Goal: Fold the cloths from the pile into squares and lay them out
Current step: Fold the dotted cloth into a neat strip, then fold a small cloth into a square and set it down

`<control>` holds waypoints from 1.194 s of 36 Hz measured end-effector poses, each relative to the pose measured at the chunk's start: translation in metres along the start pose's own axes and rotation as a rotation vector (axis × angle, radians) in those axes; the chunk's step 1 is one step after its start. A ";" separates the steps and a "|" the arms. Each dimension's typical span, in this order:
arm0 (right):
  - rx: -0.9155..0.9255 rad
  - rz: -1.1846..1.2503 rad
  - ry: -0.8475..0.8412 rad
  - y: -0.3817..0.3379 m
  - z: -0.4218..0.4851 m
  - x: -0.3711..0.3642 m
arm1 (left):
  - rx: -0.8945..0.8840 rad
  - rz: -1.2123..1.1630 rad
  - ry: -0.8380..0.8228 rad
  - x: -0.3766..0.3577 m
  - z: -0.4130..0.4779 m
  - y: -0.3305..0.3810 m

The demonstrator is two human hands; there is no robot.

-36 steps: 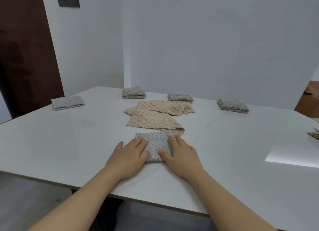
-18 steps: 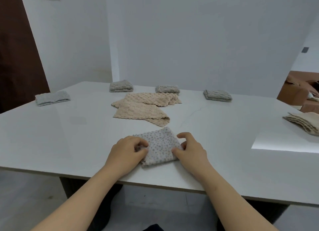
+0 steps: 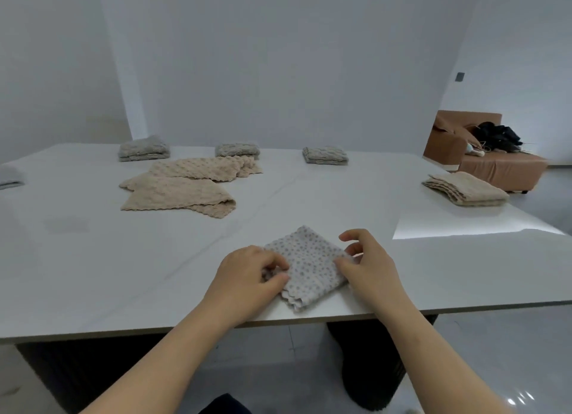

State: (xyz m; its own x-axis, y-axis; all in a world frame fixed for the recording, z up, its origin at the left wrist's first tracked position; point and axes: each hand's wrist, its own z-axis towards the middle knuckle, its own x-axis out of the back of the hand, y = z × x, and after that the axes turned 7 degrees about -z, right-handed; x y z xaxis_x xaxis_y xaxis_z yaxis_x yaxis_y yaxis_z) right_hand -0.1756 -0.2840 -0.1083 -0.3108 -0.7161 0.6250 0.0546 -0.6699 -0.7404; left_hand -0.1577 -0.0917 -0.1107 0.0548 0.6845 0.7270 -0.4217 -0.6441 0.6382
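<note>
One spotted cloth, lower centre, pinched by left hand and right hand. Upper frame: four folded grey squares, two loose beige cloths, one beige stack.

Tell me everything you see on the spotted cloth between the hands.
The spotted cloth is pale grey with small darker dots, soft-looking, with a scalloped near edge. It is folded into a rough square, turned cornerwise, lying on the white table near its front edge. The left hand pinches its left side, the right hand its right corner.
</note>
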 end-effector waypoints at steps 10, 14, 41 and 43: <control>-0.124 -0.080 0.177 0.046 -0.007 0.055 | -0.109 -0.146 -0.095 -0.056 0.025 0.049; -0.168 -0.115 0.238 0.063 -0.010 0.074 | -0.157 -0.135 -0.126 -0.078 0.035 0.068; -0.232 -0.516 0.223 0.071 0.005 0.102 | -0.186 -0.088 -0.109 -0.098 0.062 0.086; -0.191 -0.523 0.214 0.061 0.008 0.098 | -0.180 -0.056 -0.104 -0.090 0.063 0.081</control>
State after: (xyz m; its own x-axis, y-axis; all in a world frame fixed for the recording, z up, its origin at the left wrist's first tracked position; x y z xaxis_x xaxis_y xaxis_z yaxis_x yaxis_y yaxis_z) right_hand -0.1953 -0.3965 -0.0908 -0.4357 -0.2320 0.8697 -0.3227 -0.8617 -0.3915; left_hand -0.1402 -0.2273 -0.1086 0.1720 0.6722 0.7201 -0.5696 -0.5285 0.6295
